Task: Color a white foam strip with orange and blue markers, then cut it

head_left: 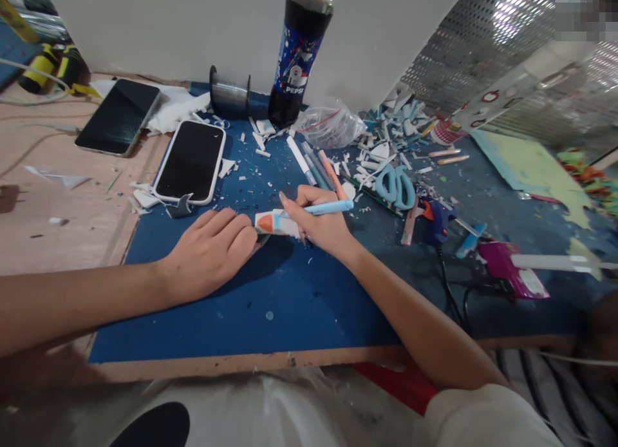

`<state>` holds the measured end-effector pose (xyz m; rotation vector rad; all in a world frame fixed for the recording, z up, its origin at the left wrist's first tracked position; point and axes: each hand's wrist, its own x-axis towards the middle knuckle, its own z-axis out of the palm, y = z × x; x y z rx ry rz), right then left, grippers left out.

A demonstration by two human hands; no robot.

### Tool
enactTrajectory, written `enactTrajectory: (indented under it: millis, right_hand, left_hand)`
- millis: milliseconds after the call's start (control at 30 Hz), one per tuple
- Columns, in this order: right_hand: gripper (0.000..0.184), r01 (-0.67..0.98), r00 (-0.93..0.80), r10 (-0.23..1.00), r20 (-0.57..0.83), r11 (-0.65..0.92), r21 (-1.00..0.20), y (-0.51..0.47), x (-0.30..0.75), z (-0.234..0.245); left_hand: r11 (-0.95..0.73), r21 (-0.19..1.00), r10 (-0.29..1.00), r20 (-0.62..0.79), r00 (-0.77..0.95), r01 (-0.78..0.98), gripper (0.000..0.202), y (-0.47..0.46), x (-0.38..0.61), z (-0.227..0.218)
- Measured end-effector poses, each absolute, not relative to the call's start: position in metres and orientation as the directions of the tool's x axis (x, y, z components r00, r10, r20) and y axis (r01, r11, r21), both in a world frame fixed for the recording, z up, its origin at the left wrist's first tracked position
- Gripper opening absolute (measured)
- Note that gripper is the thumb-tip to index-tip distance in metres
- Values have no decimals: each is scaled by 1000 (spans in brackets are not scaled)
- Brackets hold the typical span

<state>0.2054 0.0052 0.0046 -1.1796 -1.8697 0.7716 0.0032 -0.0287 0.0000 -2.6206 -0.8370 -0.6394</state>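
Holding: the right hand (322, 227) is closing its fingers around a light blue pen (322, 208), whose long axis is running left to right with the tip pointing left.
Pressing: the left hand (212, 252) is lying flat and half open, its fingertips touching a small white paper piece (276, 223) with an orange part.
Position: the paper piece is lying between both hands on the blue mat (270, 292).
Containers: a clear plastic bag (331, 126) is sitting behind; I cannot tell its contents. A cola bottle (300, 54) is standing upright, nearly full.

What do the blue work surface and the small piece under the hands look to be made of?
Blue mat: probably matte rubbery cutting mat, flat and speckled with scraps. Small white piece: seemingly paper or thin foam, orange-coloured at one end, pinned by the left hand while the right hand holds a glossy plastic pen.
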Motion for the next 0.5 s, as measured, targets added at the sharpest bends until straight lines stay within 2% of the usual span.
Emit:
enactTrajectory:
  millis: [300,500]
  right_hand:
    - [44,449,-261,909,323,411,-793,4,205,4]
    - [44,347,-327,909,258,370,-862,6,206,2]
  left_hand:
    - [-777,-160,467,504,727,609,19,-28,3,0]
    - [-777,-165,462,507,727,608,20,-29,4,1]
